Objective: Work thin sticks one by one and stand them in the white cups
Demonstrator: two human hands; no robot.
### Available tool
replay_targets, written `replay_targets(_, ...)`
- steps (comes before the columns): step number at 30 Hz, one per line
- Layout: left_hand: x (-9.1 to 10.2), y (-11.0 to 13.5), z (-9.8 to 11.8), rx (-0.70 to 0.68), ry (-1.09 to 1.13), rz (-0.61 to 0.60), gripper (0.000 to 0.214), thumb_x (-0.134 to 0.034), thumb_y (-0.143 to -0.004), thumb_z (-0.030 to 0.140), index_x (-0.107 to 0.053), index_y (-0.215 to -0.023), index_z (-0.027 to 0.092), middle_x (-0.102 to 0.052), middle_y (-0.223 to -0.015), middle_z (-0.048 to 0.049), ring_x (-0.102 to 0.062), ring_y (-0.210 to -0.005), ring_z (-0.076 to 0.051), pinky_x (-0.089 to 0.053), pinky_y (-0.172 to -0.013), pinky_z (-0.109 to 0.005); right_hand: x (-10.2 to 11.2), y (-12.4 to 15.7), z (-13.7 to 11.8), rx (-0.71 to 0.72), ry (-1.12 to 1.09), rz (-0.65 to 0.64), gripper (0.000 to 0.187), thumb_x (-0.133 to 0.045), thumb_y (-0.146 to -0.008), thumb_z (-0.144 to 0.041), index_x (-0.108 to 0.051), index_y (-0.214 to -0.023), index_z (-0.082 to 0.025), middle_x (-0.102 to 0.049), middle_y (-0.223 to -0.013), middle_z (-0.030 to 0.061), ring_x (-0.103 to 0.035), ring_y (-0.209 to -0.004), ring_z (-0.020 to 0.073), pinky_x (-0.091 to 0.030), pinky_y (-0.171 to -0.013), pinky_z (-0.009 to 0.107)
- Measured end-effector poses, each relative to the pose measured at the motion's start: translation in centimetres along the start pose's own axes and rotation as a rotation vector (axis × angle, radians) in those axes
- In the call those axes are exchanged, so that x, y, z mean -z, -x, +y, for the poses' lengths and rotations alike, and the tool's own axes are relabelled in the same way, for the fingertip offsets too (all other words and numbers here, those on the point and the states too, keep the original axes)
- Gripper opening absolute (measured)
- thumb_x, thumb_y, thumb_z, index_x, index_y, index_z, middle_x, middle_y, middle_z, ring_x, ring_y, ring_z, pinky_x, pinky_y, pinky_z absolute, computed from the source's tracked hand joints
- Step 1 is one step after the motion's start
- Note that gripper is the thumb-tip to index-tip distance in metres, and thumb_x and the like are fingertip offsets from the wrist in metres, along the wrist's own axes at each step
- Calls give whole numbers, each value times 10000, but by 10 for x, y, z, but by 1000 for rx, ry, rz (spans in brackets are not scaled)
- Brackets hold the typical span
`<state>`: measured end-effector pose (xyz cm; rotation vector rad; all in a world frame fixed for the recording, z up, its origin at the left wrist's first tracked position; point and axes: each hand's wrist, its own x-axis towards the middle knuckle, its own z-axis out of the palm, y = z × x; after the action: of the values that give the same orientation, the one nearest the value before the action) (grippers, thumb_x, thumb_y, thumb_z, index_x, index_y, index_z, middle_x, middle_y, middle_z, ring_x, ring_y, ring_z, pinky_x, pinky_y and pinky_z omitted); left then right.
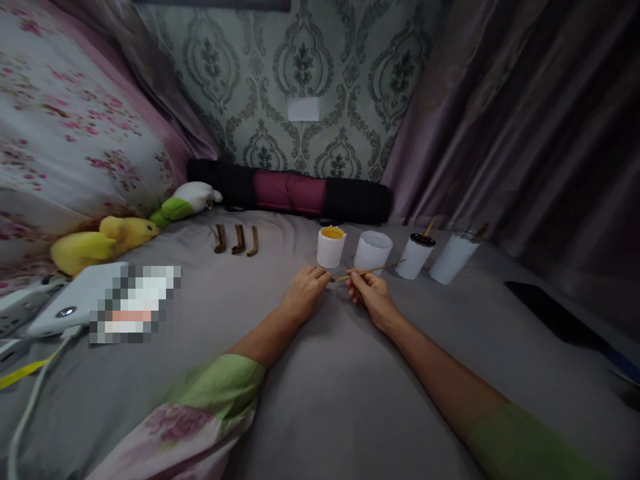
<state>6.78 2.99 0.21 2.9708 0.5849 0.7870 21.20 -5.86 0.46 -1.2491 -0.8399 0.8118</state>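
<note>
Both my hands meet on a grey bedsheet (320,393) just in front of a row of white cups. My right hand (371,295) is closed in a pinch on a thin yellowish stick (373,271) that runs to the right toward the cups. My left hand (306,291) is curled at the stick's left end, fingertips touching it. Right behind them stand a white cup with yellow paint (331,246) and a plain white cup (373,251).
Further right are a cup with a dark top (415,255) and another white cup (454,257), each holding a stick. Three small brown tools (237,240) lie at the back left. Plush toys (103,243), a white device (75,300), cables and a dark roll (290,192) border the sheet.
</note>
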Motion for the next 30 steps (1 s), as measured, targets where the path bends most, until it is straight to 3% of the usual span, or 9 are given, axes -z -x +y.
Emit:
replay_targets(9, -8, -1, -3, 78, 336, 135, 250, -369, -825, 168, -574, -967, 176, -572, -946, -64, -501, -894, -148, -389, -803, -271, 1, -1, 2, -5, -2, 15, 390, -605, -646, -461, -569, -870, -143, -554, -687, 11, -469, -503, 73, -347, -389, 179)
replay_targets(14, -17, -3, -8, 281, 586, 193, 224, -420, -806, 229, -599, -919, 158, -606, -845, -52, -541, -764, -131, -417, -704, -244, 3, -2, 2, -12, 15, 58, 366, -596, -659, -437, -560, -867, -138, -528, -655, -5, -453, -480, 64, -334, -370, 171)
replay_targets(22, -13, -10, 0, 586, 1126, 126, 236, -457, -780, 281, -565, -898, 108, -562, -651, -8, -455, -440, -54, -354, -400, -168, 3, -2, 0, 8, 40, 82, 345, -587, -658, -427, -554, -849, -142, -513, -641, -10, -439, -468, 66, -334, -374, 181)
replay_targets(30, -13, -13, 7, 668, 1405, 46, 234, -475, -797, 300, -537, -892, 96, -585, -668, -35, -486, -440, -48, -369, -380, -154, 4, -3, 1, 37, 58, 90, 341, -576, -664, -428, -557, -851, -144, -506, -634, -14, -437, -459, 65, -327, -375, 186)
